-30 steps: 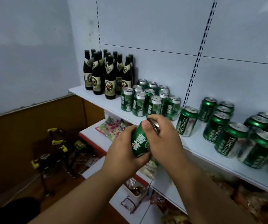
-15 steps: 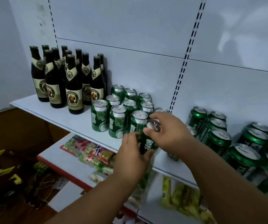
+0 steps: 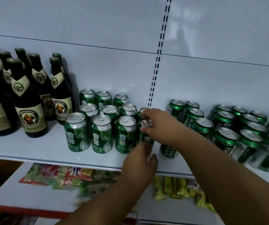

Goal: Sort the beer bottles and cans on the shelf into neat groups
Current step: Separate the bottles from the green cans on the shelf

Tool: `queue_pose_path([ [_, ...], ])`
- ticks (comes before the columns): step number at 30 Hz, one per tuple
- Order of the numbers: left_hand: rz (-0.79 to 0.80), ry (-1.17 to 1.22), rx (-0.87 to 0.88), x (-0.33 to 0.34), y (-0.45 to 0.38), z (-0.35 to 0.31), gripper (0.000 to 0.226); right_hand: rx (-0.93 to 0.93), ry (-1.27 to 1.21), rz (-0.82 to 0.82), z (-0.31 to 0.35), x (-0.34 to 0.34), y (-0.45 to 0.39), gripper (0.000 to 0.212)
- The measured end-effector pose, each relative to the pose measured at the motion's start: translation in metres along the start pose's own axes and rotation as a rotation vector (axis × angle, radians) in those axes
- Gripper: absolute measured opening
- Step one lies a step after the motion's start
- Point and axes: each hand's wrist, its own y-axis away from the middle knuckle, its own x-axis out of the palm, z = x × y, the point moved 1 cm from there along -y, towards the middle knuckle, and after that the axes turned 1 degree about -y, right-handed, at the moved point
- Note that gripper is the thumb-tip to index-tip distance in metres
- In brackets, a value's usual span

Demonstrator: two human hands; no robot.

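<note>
Head view: our right hand (image 3: 159,125) grips the green can (image 3: 146,138) by its top on the shelf (image 3: 33,148); our left hand (image 3: 140,161) curls at its base.

1. White Chinese characters, reading 雪花, are printed down the side of the green cans (image 3: 76,137) grouped at the middle of the shelf (image 3: 33,148); they are clearest on the three front cans.
2. The same white characters are partly seen on the can held (image 3: 146,138) at the right end of that front row, but are mostly covered by the fingers (image 3: 144,127).
3. "TSINGTAO" is printed in white letters on the darker green cans (image 3: 169,152) to the right; only parts such as "GTAO" and "TS" are seen.
4. Cream labels with a round emblem are carried by the dark bottles (image 3: 31,114) at the left; the arched lettering is too blurred to be read.
5. Print on the snack packets (image 3: 56,176) on the lower shelf cannot be read.
</note>
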Motion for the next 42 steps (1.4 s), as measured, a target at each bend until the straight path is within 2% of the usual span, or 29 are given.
queue_pose_path([
  [2, 0.024, 0.034, 0.046, -0.005, 0.001, 0.003, 0.027, 0.029, 0.014, -0.046, 0.003, -0.001, 0.006, 0.049],
  [5, 0.004, 0.104, 0.135, -0.011, 0.005, 0.007, 0.016, 0.061, 0.031, -0.215, 0.004, 0.000, 0.024, 0.047],
  [7, -0.012, 0.140, 0.190, -0.009, 0.010, 0.003, 0.018, 0.092, 0.043, -0.299, 0.002, -0.003, 0.043, 0.044],
  [15, 0.075, 0.224, 0.436, 0.030, 0.027, -0.063, 0.020, 0.268, 0.139, -0.470, -0.039, -0.036, 0.141, 0.039],
  [22, 0.226, 0.275, 0.552, 0.150, 0.079, -0.156, 0.013, 0.486, 0.148, -0.545, -0.125, -0.075, 0.276, 0.037],
  [25, 0.389, 0.349, 0.505, 0.220, 0.114, -0.210, 0.009, 0.593, 0.162, -0.550, -0.173, -0.094, 0.350, 0.037],
  [30, 0.464, 0.330, 0.553, 0.312, 0.162, -0.292, 0.018, 0.720, 0.204, -0.599, -0.247, -0.134, 0.447, 0.034],
  [35, 0.443, 0.253, 0.561, 0.368, 0.164, -0.333, 0.015, 0.732, 0.170, -0.587, -0.316, -0.153, 0.472, 0.033],
  [42, 0.395, 0.271, 0.567, 0.441, 0.099, -0.361, 0.015, 0.693, 0.081, -0.594, -0.423, -0.164, 0.440, 0.037],
])
